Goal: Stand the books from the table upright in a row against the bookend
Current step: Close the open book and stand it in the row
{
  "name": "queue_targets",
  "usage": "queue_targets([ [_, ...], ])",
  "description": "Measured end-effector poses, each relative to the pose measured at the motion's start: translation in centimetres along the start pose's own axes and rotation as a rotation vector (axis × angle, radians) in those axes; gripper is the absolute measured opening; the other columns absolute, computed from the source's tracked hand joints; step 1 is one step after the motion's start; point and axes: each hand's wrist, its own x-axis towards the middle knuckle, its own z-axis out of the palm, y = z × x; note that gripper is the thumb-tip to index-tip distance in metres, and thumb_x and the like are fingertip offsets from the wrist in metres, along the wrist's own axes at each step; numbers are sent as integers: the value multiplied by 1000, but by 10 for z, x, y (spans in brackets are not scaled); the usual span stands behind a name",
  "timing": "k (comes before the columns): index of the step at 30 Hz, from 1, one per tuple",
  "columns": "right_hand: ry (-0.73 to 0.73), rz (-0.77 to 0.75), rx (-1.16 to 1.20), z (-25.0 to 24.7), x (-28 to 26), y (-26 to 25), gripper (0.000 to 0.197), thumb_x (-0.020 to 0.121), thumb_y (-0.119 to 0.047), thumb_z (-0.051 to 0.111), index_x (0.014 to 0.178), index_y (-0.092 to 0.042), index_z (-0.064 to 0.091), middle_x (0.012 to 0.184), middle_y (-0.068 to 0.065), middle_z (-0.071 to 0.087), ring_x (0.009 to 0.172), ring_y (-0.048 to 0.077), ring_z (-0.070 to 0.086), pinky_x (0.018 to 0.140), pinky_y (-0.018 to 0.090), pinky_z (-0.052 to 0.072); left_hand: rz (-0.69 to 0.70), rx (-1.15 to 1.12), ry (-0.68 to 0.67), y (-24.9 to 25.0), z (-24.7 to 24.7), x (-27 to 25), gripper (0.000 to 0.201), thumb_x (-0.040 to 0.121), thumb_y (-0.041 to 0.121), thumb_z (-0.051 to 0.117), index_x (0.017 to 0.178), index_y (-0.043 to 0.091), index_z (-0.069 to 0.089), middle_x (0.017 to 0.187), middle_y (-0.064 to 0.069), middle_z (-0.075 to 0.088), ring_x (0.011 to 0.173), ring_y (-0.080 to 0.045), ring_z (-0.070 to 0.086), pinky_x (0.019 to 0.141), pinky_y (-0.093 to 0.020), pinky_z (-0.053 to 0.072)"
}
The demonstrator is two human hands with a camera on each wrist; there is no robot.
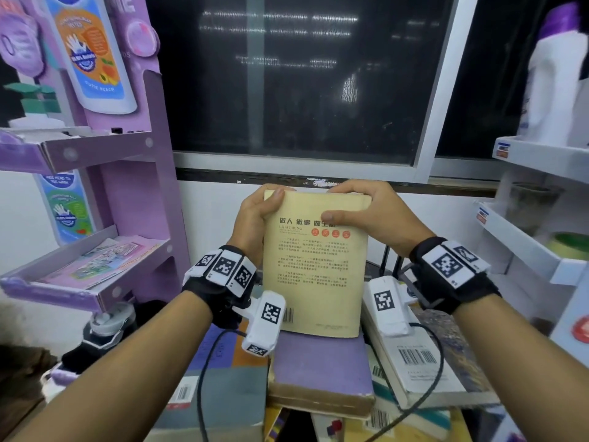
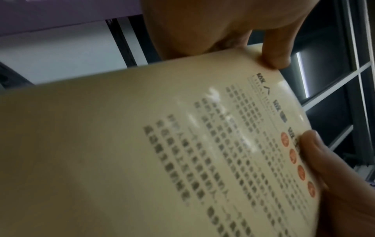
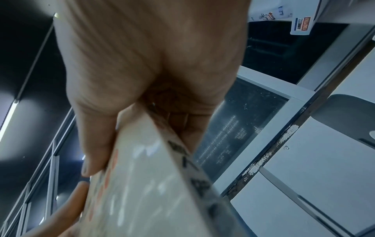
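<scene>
A cream paperback with black print and red dots stands upright, back cover toward me, held above a pile of books. My left hand grips its top left corner, thumb on the cover. My right hand grips the top right corner, thumb pressed on the title line. The left wrist view shows the cream paperback's cover with both thumbs on it. In the right wrist view the cream paperback's spine runs out from under the palm. A purple book lies flat below. No bookend is recognisable.
More books lie flat around the purple one, among them a white book with a barcode at right. A purple cardboard display shelf stands left, white shelves right, a dark window ahead. A black cable hangs from the left wrist.
</scene>
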Motion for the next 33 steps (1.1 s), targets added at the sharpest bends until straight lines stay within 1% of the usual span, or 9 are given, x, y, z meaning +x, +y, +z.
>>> queue_targets([
  [4,82,-31,-98,1,-3,3,31,71,-30,84,99,-26,71,104,-12,68,88,9,70,71,24,60,18,125,-27,-2,-4,1,24,88,27,60,109,13,59,85,-5,66,70,-16,66,58,-28,55],
  [8,126,-41,-180,3,-5,-3,31,73,-33,82,102,-28,70,104,-11,68,86,7,69,69,24,59,21,137,-4,-9,-10,0,31,90,16,61,121,15,56,98,-7,68,78,-17,68,58,-24,54],
  [11,-57,64,-165,-5,-6,-19,33,81,-29,76,113,-29,67,105,-5,71,79,10,73,66,31,61,9,78,2,-12,-10,1,28,92,14,58,120,11,55,94,-9,68,78,-22,68,60,-30,56],
  [14,-298,144,-174,-14,-10,-35,48,83,-22,75,125,-34,57,101,-2,72,78,13,74,62,38,62,3,-14,-24,-14,-7,3,23,91,11,57,115,12,57,91,-11,67,74,-22,67,63,-33,58],
  [16,-353,155,-211,-15,-12,-42,58,82,-18,76,131,-35,51,103,-1,71,79,14,74,60,42,62,3,-70,-41,-15,-6,5,23,91,10,57,113,12,57,90,-13,66,74,-22,67,63,-33,57],
  [21,-262,110,-356,-14,-15,-48,55,85,-19,73,132,-34,51,105,-3,69,79,16,73,59,39,62,2,-27,-87,-13,-2,12,20,93,10,54,113,13,57,90,-11,66,76,-20,66,67,-32,58],
  [26,-174,129,-336,-15,-13,-49,37,86,-15,70,120,-27,60,100,-2,70,78,16,73,58,38,62,-10,268,-96,-10,-4,27,29,96,23,52,122,13,59,96,0,71,85,-10,67,71,-21,51],
  [31,-81,154,-390,-14,-3,-44,29,88,-17,68,116,-22,60,99,1,71,77,18,73,58,38,62,-16,394,31,-15,-15,45,31,93,22,59,123,16,61,117,-2,67,110,-15,60,89,-28,45],
  [33,-53,163,-396,-12,3,-41,26,89,-17,67,114,-20,60,100,2,71,78,20,73,58,38,62,-16,418,81,-21,-22,52,30,92,18,60,121,13,62,118,-2,65,110,-16,58,90,-27,43],
])
